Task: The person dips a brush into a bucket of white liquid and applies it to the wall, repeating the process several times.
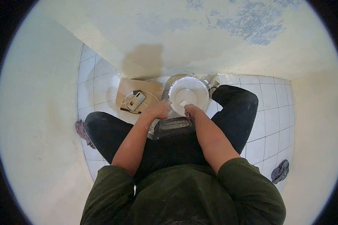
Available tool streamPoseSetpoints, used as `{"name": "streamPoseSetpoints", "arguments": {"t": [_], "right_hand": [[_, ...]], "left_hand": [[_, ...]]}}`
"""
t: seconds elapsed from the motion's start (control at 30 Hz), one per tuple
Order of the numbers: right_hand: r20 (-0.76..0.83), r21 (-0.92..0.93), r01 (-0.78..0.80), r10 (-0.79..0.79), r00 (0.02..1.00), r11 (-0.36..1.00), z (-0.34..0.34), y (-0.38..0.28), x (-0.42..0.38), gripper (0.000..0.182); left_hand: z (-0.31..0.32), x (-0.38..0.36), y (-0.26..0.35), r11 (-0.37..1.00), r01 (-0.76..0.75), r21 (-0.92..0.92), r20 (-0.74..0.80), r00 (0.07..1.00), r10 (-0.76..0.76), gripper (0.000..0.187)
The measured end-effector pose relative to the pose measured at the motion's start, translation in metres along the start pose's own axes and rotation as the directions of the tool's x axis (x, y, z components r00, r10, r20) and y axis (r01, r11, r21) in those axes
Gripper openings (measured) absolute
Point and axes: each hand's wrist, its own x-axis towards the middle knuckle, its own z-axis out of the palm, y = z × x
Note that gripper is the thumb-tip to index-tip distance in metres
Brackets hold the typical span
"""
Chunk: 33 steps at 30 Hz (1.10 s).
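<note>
Between my knees stands a round white bucket, with pale material low inside it. My right hand is closed at its front rim, and a small white piece shows just beyond the fingers, over the bucket. My left hand is at the bucket's left side, fingers curled and dusted white; what it holds, if anything, is too small to tell. Below both hands lies a dark object with a grey top, partly hidden by my right hand.
On the left, a brown board bears a whitish device with a white cable. Crumpled cloths lie at the far left and lower right on the tiled floor. A patchy wall rises close ahead.
</note>
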Motion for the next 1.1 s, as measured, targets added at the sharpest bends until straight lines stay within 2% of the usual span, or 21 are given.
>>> {"name": "streamPoseSetpoints", "arguments": {"t": [0.07,0.17,0.27,0.37,0.47,0.57,0.67,0.7,0.77,0.8,0.9,1.0,1.1], "right_hand": [[0.062,0.307,-0.038,0.02,0.998,0.951,-0.004,0.0,-0.002,0.02],[-0.127,0.42,0.029,0.027,0.992,0.907,0.014,-0.025,-0.075,0.022],[-0.031,0.545,-0.003,0.023,0.999,0.838,0.007,-0.024,-0.07,0.023],[0.027,0.559,-0.139,0.15,0.988,0.817,0.011,-0.033,-0.084,0.021],[-0.088,0.428,-0.01,0.052,0.995,0.904,0.01,-0.026,-0.089,0.018],[0.066,0.334,-0.034,0.013,0.998,0.942,-0.007,-0.038,-0.089,0.015],[-0.098,0.045,0.123,-0.118,0.988,0.991,-0.003,-0.073,-0.155,0.015],[-0.148,-0.043,0.176,-0.181,0.972,0.983,0.0,-0.081,-0.176,0.016],[-0.24,-0.228,0.273,-0.325,0.915,0.935,0.003,-0.102,-0.214,0.019],[-0.26,-0.261,0.356,-0.421,0.869,0.897,0.004,-0.106,-0.23,0.023],[-0.237,-0.454,0.475,-0.617,0.75,0.753,0.01,-0.132,-0.288,0.022],[-0.159,-0.49,0.616,-0.758,0.632,0.616,0.02,-0.163,-0.342,0.026],[-0.099,-0.455,0.742,-0.856,0.508,0.493,0.044,-0.2,-0.407,0.021]], "left_hand": [[-0.007,-0.006,0.008,1.0,0.018,-0.008,0.01,1.0,-0.018,0.054],[-0.003,-0.001,0.0,1.0,-0.018,0.008,0.012,1.0,0.018,0.055],[-0.004,-0.004,0.002,1.0,-0.012,-0.014,0.007,1.0,0.012,0.056],[0.002,-0.002,-0.002,0.996,-0.085,-0.002,-0.039,0.996,0.085,0.046],[-0.004,-0.011,-0.002,0.991,-0.135,-0.001,-0.054,0.989,0.135,0.05],[-0.04,-0.035,0.01,0.997,-0.077,-0.024,-0.008,0.997,0.077,0.054],[-0.057,-0.019,-0.018,0.99,-0.132,0.052,-0.145,0.98,0.138,0.053],[-0.067,-0.028,-0.016,0.995,-0.098,0.027,-0.196,0.975,0.102,0.053],[-0.096,-0.051,-0.007,0.999,-0.048,-0.023,-0.306,0.951,0.038,0.052],[-0.102,-0.049,-0.015,0.999,-0.027,-0.02,-0.293,0.956,0.02,0.052],[-0.107,-0.046,-0.046,1.0,0.013,-0.019,-0.269,0.963,-0.018,0.053],[-0.107,-0.064,-0.066,0.999,0.023,-0.048,-0.284,0.958,-0.036,0.054],[-0.105,-0.09,-0.074,0.992,0.055,-0.117,-0.336,0.937,-0.091,0.054]]}}
